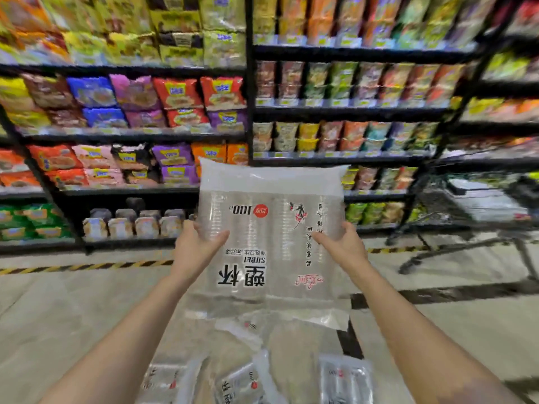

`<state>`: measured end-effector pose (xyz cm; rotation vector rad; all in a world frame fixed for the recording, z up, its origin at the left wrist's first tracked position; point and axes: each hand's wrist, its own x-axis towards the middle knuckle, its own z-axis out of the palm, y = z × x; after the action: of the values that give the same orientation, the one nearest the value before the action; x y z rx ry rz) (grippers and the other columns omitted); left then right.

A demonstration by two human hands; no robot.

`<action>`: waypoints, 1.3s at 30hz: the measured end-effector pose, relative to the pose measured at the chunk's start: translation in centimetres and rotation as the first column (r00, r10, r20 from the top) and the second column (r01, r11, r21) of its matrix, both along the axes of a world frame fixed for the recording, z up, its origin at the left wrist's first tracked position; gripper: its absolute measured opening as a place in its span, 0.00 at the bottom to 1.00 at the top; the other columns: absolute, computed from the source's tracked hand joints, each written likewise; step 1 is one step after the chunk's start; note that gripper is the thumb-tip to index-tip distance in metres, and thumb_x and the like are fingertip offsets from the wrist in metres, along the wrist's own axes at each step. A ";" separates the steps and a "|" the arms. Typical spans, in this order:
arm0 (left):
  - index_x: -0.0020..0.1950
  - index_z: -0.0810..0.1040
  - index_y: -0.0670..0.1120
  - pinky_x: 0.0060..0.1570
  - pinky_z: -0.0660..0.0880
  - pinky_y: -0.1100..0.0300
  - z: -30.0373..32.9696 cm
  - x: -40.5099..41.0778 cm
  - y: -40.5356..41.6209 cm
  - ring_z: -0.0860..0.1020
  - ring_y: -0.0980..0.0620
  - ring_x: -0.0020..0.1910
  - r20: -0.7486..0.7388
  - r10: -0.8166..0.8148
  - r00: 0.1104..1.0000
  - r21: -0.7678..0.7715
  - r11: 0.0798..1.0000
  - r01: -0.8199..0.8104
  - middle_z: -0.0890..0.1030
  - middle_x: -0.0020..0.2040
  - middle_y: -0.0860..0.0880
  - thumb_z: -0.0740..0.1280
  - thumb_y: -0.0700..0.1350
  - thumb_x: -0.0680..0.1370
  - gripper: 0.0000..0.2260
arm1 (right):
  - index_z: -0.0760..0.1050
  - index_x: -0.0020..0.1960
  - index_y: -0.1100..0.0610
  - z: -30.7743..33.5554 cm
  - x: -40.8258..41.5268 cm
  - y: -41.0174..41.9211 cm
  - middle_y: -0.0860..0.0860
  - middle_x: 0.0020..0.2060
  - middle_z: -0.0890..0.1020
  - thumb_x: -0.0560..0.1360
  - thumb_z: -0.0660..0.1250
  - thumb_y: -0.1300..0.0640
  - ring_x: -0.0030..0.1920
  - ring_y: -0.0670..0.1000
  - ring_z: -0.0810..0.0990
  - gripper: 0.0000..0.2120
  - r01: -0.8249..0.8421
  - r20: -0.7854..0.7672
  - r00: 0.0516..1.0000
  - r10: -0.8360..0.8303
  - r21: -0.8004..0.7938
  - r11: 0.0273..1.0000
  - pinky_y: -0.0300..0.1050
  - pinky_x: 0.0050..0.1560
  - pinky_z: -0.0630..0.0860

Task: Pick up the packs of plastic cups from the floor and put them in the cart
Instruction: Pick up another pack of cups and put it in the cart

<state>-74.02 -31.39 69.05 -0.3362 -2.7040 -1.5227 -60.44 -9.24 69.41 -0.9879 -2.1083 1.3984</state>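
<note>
a pack of plastic cups (271,243) is being held up in the air, well above the floor (58,316), by both hands. the left hand (195,246) is gripping its left edge and the right hand (341,246) its right edge, thumbs being pressed on the front while the other fingers are hidden behind the pack, so their spread can't be told. more packs (242,383) are lying on the floor below the held pack. the cart (481,208) is standing to the right of the pack. it's probably light but crinkly and slippery, cups easily crushed, so the side edges are best being gripped gently.
</note>
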 end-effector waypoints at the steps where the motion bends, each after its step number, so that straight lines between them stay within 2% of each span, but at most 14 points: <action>1: 0.58 0.69 0.37 0.47 0.65 0.58 0.9 0.9 2.7 0.76 0.41 0.58 -0.012 -0.058 0.998 0.007 0.998 0.058 0.77 0.54 0.41 0.72 0.51 0.71 0.25 | 0.67 0.65 0.59 0.9 2.0 2.0 0.54 0.61 0.78 0.66 0.76 0.50 0.61 0.54 0.77 0.32 0.051 -0.003 0.999 -0.051 -0.002 0.999 0.48 0.62 0.72; 4: 0.54 0.69 0.39 0.46 0.66 0.58 2.4 3.8 11.8 0.77 0.42 0.56 -0.025 -0.242 0.970 0.008 0.970 0.243 0.78 0.55 0.41 0.72 0.51 0.71 0.22 | 0.66 0.67 0.59 2.6 8.7 8.3 0.50 0.59 0.77 0.67 0.75 0.50 0.62 0.53 0.76 0.33 0.205 -0.017 0.979 -0.205 0.005 0.979 0.45 0.61 0.71; 5: 0.53 0.68 0.40 0.46 0.66 0.58 2.7 5.0 15.2 0.77 0.42 0.56 -0.032 -0.299 0.954 0.011 0.954 0.299 0.78 0.56 0.40 0.72 0.51 0.70 0.21 | 0.67 0.67 0.60 2.7 10.9 10.5 0.52 0.60 0.77 0.68 0.75 0.51 0.62 0.53 0.76 0.33 0.261 -0.024 0.965 -0.261 0.007 0.965 0.44 0.60 0.70; 9: 0.58 0.69 0.37 0.49 0.67 0.56 2.9 10.9 28.8 0.76 0.41 0.59 -0.044 -0.474 0.880 0.001 0.880 0.474 0.78 0.58 0.39 0.72 0.52 0.71 0.25 | 0.64 0.69 0.61 2.8 19.8 20.2 0.55 0.65 0.74 0.69 0.74 0.50 0.65 0.55 0.73 0.35 0.421 -0.013 0.907 -0.421 0.042 0.906 0.44 0.62 0.69; 13: 0.54 0.69 0.38 0.49 0.68 0.52 2.9 16.2 43.1 0.75 0.39 0.58 -0.048 -0.572 0.819 0.011 0.819 0.573 0.77 0.58 0.37 0.72 0.52 0.71 0.23 | 0.61 0.71 0.60 3.7 26.4 31.9 0.56 0.68 0.71 0.68 0.74 0.49 0.67 0.56 0.72 0.38 0.522 -0.016 0.853 -0.522 0.049 0.852 0.50 0.67 0.69; 16: 0.52 0.68 0.40 0.48 0.68 0.52 3.7 18.6 52.7 0.76 0.40 0.55 -0.051 -0.613 0.789 0.012 0.789 0.614 0.78 0.55 0.37 0.72 0.52 0.70 0.21 | 0.64 0.69 0.58 4.9 29.6 40.2 0.54 0.64 0.75 0.68 0.74 0.50 0.63 0.54 0.75 0.34 0.569 -0.014 0.822 -0.569 0.039 0.821 0.48 0.63 0.72; 18: 0.51 0.68 0.40 0.46 0.68 0.53 4.6 19.2 58.2 0.76 0.41 0.54 -0.055 -0.630 0.775 0.020 0.775 0.632 0.78 0.54 0.39 0.73 0.51 0.70 0.21 | 0.63 0.70 0.58 5.5 30.5 45.5 0.54 0.63 0.76 0.68 0.74 0.49 0.63 0.54 0.75 0.36 0.576 -0.017 0.817 -0.576 0.023 0.817 0.47 0.61 0.72; 22: 0.53 0.67 0.41 0.43 0.67 0.55 5.4 18.2 68.1 0.75 0.45 0.49 -0.096 -0.647 0.756 -0.023 0.761 0.648 0.74 0.49 0.45 0.71 0.54 0.71 0.23 | 0.62 0.70 0.57 5.2 29.7 55.3 0.53 0.63 0.76 0.67 0.74 0.48 0.62 0.54 0.75 0.37 0.590 -0.026 0.807 -0.590 -0.014 0.808 0.50 0.62 0.73; 25: 0.57 0.67 0.38 0.43 0.67 0.56 5.2 16.1 75.6 0.73 0.47 0.47 -0.131 -0.641 0.756 -0.066 0.767 0.639 0.72 0.48 0.47 0.71 0.55 0.71 0.26 | 0.62 0.70 0.58 4.5 27.5 62.5 0.54 0.63 0.76 0.67 0.74 0.47 0.62 0.55 0.76 0.37 0.595 -0.044 0.801 -0.596 -0.033 0.803 0.48 0.61 0.72; 29: 0.54 0.67 0.39 0.45 0.67 0.56 4.9 11.7 85.8 0.74 0.44 0.52 -0.137 -0.633 0.762 -0.046 0.773 0.633 0.73 0.50 0.45 0.71 0.54 0.71 0.23 | 0.64 0.69 0.60 3.5 22.8 72.8 0.55 0.62 0.77 0.68 0.74 0.48 0.62 0.54 0.76 0.36 0.594 -0.062 0.802 -0.595 -0.027 0.804 0.46 0.62 0.71; 31: 0.56 0.68 0.39 0.46 0.67 0.56 5.4 8.8 91.4 0.75 0.42 0.54 -0.127 -0.632 0.764 -0.034 0.773 0.634 0.74 0.51 0.44 0.71 0.53 0.71 0.24 | 0.63 0.70 0.60 3.6 19.9 78.5 0.55 0.63 0.77 0.67 0.75 0.47 0.62 0.54 0.76 0.38 0.597 -0.062 0.799 -0.598 -0.042 0.801 0.49 0.65 0.72; 34: 0.52 0.67 0.42 0.45 0.65 0.56 6.6 4.7 100.0 0.75 0.41 0.55 -0.129 -0.626 0.769 -0.037 0.778 0.627 0.73 0.49 0.45 0.71 0.53 0.71 0.21 | 0.64 0.68 0.60 4.3 15.6 86.8 0.54 0.61 0.78 0.66 0.75 0.46 0.59 0.55 0.78 0.37 0.596 -0.074 0.797 -0.600 -0.064 0.800 0.52 0.63 0.73; 39: 0.62 0.67 0.38 0.55 0.70 0.51 8.0 -1.7 113.8 0.75 0.40 0.60 -0.167 -0.623 0.764 -0.063 0.780 0.623 0.76 0.60 0.40 0.72 0.53 0.70 0.28 | 0.66 0.67 0.61 3.5 9.2 99.8 0.53 0.58 0.78 0.67 0.74 0.46 0.56 0.53 0.78 0.35 0.610 -0.087 0.782 -0.617 -0.097 0.787 0.46 0.58 0.74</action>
<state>-75.71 82.46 77.08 -1.4264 -2.5675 -1.4867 -51.24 90.60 72.95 -1.4205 -1.4518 1.1422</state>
